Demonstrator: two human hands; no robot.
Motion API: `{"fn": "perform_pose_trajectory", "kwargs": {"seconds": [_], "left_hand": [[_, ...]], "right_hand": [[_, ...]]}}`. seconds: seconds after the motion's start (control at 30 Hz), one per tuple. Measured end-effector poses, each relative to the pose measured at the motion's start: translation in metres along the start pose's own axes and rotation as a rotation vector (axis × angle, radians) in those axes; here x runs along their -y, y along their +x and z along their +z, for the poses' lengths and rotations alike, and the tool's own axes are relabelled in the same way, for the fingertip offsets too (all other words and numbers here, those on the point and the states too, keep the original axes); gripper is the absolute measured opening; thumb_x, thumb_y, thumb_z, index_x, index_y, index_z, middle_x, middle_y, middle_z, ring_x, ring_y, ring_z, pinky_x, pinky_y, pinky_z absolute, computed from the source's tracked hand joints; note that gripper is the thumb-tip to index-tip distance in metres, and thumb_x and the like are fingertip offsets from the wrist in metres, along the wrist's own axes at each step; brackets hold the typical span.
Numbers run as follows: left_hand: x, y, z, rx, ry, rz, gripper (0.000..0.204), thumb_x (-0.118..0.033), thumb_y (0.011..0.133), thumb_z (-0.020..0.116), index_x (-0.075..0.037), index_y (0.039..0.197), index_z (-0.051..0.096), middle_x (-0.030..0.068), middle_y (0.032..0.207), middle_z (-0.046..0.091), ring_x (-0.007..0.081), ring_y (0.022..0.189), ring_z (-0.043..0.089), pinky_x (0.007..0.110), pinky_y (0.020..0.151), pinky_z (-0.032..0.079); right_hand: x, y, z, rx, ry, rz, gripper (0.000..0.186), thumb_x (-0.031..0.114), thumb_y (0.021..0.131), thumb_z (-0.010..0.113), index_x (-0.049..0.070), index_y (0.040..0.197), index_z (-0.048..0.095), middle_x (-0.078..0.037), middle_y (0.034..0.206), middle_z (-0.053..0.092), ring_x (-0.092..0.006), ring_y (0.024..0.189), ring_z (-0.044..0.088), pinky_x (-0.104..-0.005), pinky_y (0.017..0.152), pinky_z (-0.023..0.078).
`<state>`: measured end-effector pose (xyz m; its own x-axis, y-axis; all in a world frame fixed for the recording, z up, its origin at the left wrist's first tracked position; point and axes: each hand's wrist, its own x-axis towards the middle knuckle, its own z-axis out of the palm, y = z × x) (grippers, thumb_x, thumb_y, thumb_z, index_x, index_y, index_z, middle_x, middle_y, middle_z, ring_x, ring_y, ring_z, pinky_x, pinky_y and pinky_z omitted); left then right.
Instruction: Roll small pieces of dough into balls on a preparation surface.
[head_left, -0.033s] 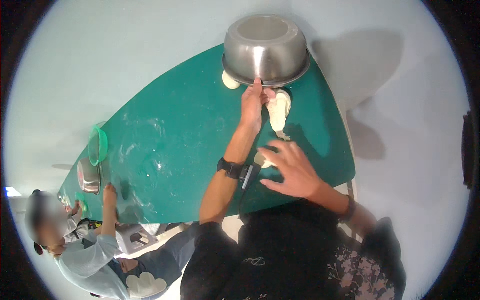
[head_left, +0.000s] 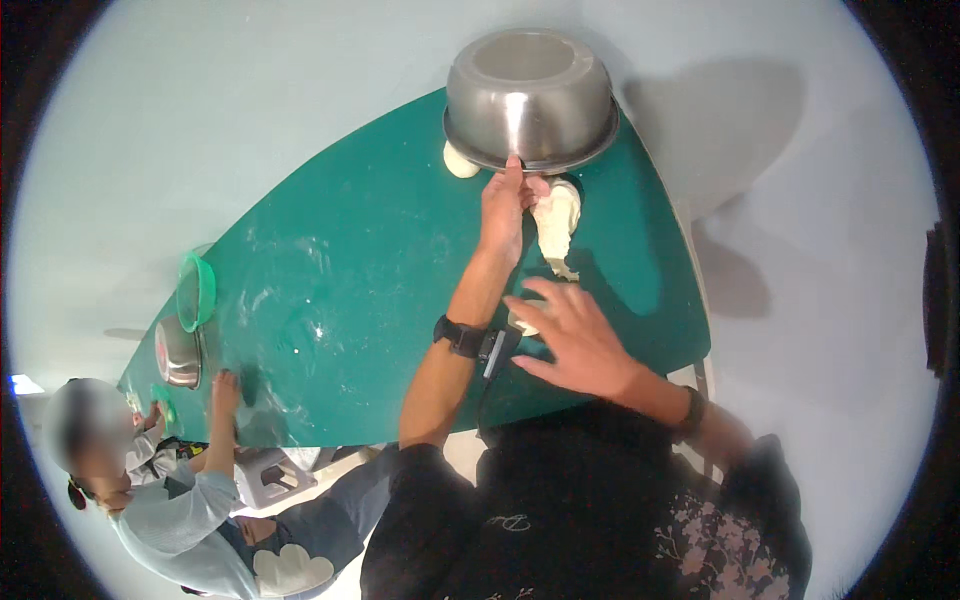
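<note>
We grip the rim of an upside-down, round, silver metal bowl (head_left: 530, 105) with our left hand (head_left: 503, 210), beside an elongated, cream-coloured dough lump (head_left: 557, 217); our right hand (head_left: 582, 345), fingers spread, hovers over the green table (head_left: 350, 250).

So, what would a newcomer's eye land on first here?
The upturned shiny metal bowl at the far end of the green table, held at its rim by the left hand. Next, the ragged pale dough just on its near side. Then the right hand, spread open, partly hiding a pale round piece nearer the wearer.
</note>
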<state>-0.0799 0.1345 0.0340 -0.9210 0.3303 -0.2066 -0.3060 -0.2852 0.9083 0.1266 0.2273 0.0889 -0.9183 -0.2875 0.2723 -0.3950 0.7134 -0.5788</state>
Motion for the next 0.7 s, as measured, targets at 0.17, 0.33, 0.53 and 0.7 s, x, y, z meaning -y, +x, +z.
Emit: {"fn": "perform_pose_trajectory", "kwargs": {"seconds": [0.17, 0.33, 0.53, 0.7], "left_hand": [[-0.006, 0.001, -0.001, 0.026, -0.057, -0.089, 0.043, -0.045, 0.119, 0.048, -0.009, 0.106, 0.068, 0.0050, 0.091, 0.075, 0.0161, 0.088, 0.068, 0.032, 0.080, 0.049], [-0.012, 0.001, 0.001, 0.043, -0.105, -0.114, 0.041, -0.043, 0.120, 0.048, -0.008, 0.110, 0.066, 0.0061, 0.092, 0.075, 0.0175, 0.083, 0.072, 0.031, 0.073, 0.051], [-0.014, 0.000, -0.014, 0.096, -0.213, -0.150, 0.040, -0.041, 0.120, 0.047, -0.004, 0.115, 0.063, 0.0079, 0.094, 0.076, 0.0186, 0.076, 0.074, 0.029, 0.066, 0.054], [-0.015, -0.003, -0.003, 0.105, -0.210, -0.225, 0.039, -0.037, 0.121, 0.044, -0.002, 0.116, 0.062, 0.0104, 0.101, 0.078, 0.0195, 0.082, 0.076, 0.029, 0.069, 0.057]], "right_hand": [[-0.021, 0.016, 0.054, 0.023, -0.253, -0.053, 0.048, 0.030, 0.086, 0.084, 0.007, 0.126, 0.071, -0.013, 0.136, 0.059, -0.0326, 0.129, 0.054, -0.0458, 0.108, 0.046], [-0.038, 0.009, 0.050, 0.081, -0.147, -0.035, 0.036, 0.019, 0.083, 0.086, 0.006, 0.113, 0.070, -0.013, 0.119, 0.062, -0.0326, 0.118, 0.061, -0.0431, 0.099, 0.053], [-0.029, -0.017, -0.004, -0.250, 0.280, 0.207, 0.055, 0.009, 0.087, 0.077, 0.002, 0.138, 0.059, -0.019, 0.114, 0.064, -0.0405, 0.109, 0.066, -0.0510, 0.098, 0.053], [-0.055, 0.003, -0.005, -0.330, 0.052, 0.286, 0.057, 0.011, 0.088, 0.073, 0.001, 0.142, 0.056, -0.017, 0.115, 0.062, -0.0390, 0.110, 0.064, -0.0519, 0.094, 0.051]]}}
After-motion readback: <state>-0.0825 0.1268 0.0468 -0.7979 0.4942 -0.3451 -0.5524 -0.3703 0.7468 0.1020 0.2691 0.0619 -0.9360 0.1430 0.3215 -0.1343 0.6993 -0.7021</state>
